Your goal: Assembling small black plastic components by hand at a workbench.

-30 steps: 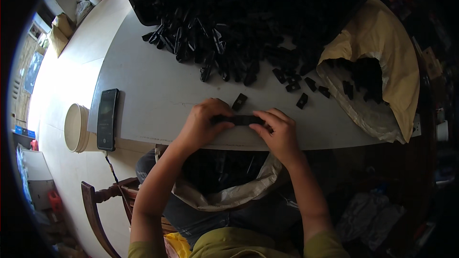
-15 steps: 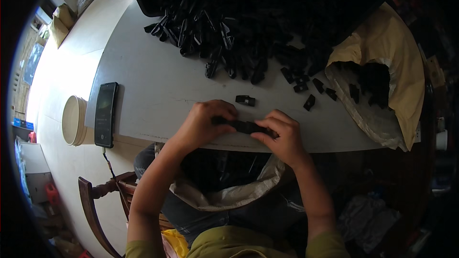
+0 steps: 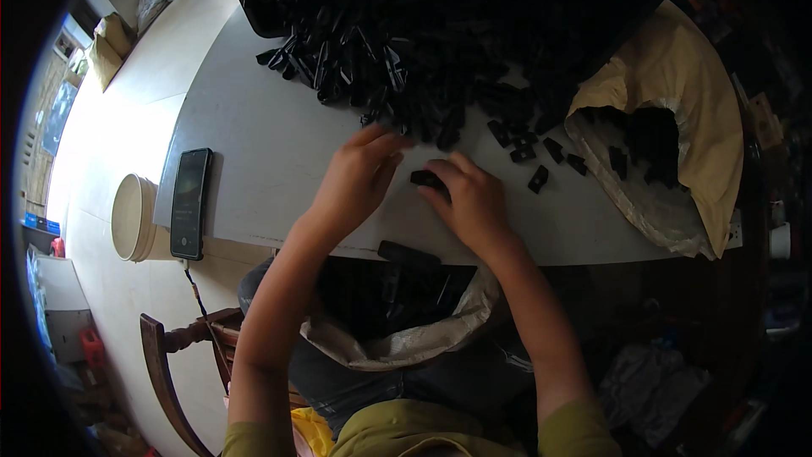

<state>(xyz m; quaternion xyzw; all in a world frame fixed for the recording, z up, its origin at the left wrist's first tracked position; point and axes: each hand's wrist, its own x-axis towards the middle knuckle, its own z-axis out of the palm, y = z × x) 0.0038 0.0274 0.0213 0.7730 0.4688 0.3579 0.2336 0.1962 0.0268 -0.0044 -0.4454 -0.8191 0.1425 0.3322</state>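
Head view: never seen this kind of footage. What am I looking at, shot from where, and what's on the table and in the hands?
No machine here: a fisheye camera worn on a person's head looks down at their two bare hands, so straight edges bend. The left hand reaches toward a big pile of black plastic parts on the grey table. The right hand touches a small black part; whether it grips it is unclear. A phone and a cream bowl lie at the left, a tan sack of more parts at the right, and another open sack sits in the lap.

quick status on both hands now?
Left hand: open, fingers spread, reaching toward the black parts pile, holding nothing.
Right hand: fingers on a small black piece.
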